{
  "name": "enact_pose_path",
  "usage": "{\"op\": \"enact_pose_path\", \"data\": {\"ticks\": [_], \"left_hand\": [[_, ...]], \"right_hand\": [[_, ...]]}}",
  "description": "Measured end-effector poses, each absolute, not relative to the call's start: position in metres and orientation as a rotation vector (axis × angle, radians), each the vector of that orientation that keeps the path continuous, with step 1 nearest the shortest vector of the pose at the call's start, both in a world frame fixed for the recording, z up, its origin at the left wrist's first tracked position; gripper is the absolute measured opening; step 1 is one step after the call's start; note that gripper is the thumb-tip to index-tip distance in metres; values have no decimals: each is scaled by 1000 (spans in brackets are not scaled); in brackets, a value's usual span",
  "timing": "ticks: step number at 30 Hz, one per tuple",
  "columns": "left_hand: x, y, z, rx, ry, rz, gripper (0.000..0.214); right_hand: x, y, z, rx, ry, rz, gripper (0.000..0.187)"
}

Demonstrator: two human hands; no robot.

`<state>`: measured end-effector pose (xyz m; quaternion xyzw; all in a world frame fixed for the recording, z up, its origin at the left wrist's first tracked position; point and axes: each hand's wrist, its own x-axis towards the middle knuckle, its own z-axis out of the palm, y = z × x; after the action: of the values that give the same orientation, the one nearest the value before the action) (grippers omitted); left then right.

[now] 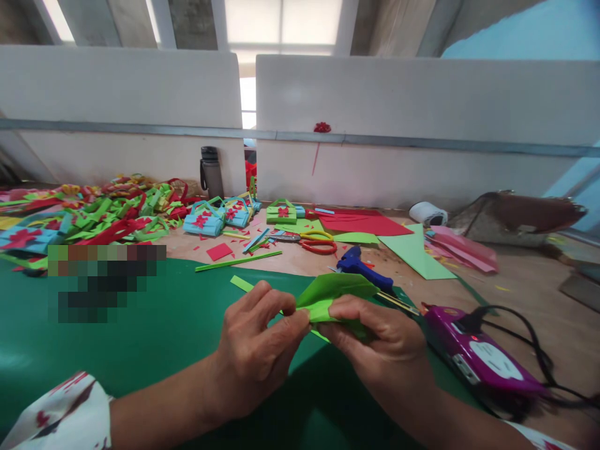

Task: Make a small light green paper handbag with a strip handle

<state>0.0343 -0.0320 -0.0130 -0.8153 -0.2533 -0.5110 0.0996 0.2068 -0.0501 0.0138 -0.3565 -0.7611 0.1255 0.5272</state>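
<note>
Above the green mat [154, 350], a folded bright green paper piece [337, 287] is held in front of me. My right hand [384, 337] pinches its right side between thumb and fingers. My left hand [262, 344] is closed, thumb and fingertips pressed at the paper's left edge. A narrow green paper strip [241, 284] sticks out beyond the left hand's knuckles; my fingers hide its middle, so I cannot tell whether it joins the folded piece. Just behind the paper lies a blue glue gun [363, 267], close to a yellow-black cutter knife [397, 302].
At right is a purple power strip [482, 353] with a black cable. Scissors [319, 240], red paper sheets [363, 222] and small paper bags [204, 219] lie farther back. Paper pieces [117, 209] heap at left. A dark bottle [212, 172] stands by the white partition [422, 119].
</note>
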Motion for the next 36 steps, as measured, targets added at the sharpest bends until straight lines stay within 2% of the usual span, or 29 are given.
{"op": "enact_pose_path", "data": {"ticks": [4, 7, 10, 17, 36], "left_hand": [[33, -33, -11, -2385, -698, -1477, 19], [30, -33, -10, -2387, -667, -1392, 20], [27, -32, -10, -2402, -605, -1334, 22], [22, -32, -6, -2452, -680, -1474, 21], [24, -31, -9, -2457, -599, -1469, 14]], "right_hand": [[210, -51, 10, -907, -1835, 72, 16], [216, -50, 5, -788, -2010, -134, 31], [221, -49, 4, -662, -2171, -269, 33], [223, -47, 6, -680, -2161, -264, 19], [224, -51, 9, -635, -2182, -235, 27]]}}
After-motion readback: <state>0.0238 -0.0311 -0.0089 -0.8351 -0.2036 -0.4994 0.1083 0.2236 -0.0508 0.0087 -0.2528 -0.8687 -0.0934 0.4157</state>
